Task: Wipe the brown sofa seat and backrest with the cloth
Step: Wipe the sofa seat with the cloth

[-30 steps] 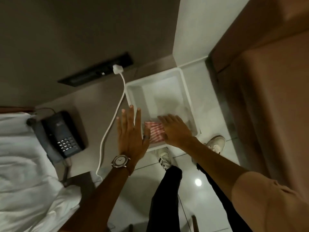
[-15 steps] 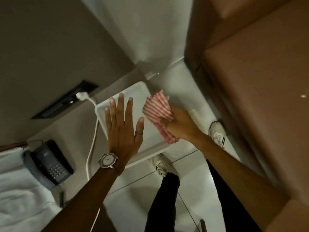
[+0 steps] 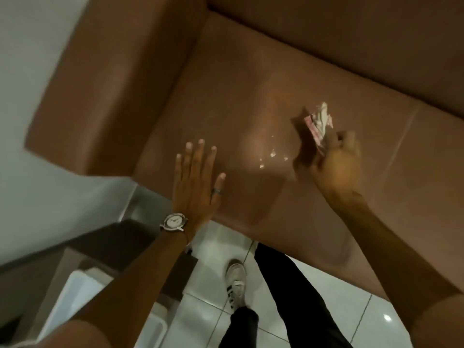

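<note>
The brown sofa seat (image 3: 251,96) fills the middle of the view, with its backrest (image 3: 351,33) along the top right and an armrest (image 3: 113,84) at the left. My right hand (image 3: 336,167) hovers over the seat, shut on a bunched red-and-white striped cloth (image 3: 319,126). A few small pale specks (image 3: 272,154) lie on the seat just left of that hand. My left hand (image 3: 195,182), with a ring and a wristwatch, is spread flat and holds nothing, above the seat's front left corner.
A white plastic tub (image 3: 75,297) sits on a low dark table (image 3: 113,242) at the lower left. White floor tiles (image 3: 339,297) run along the sofa's front edge, where my dark trousers and a white shoe (image 3: 236,280) show. A pale wall (image 3: 30,96) stands left of the armrest.
My view has swung right from the tub to the sofa. My right hand lifted the striped cloth out of the tub and carried it over the seat. My left hand stayed spread.
</note>
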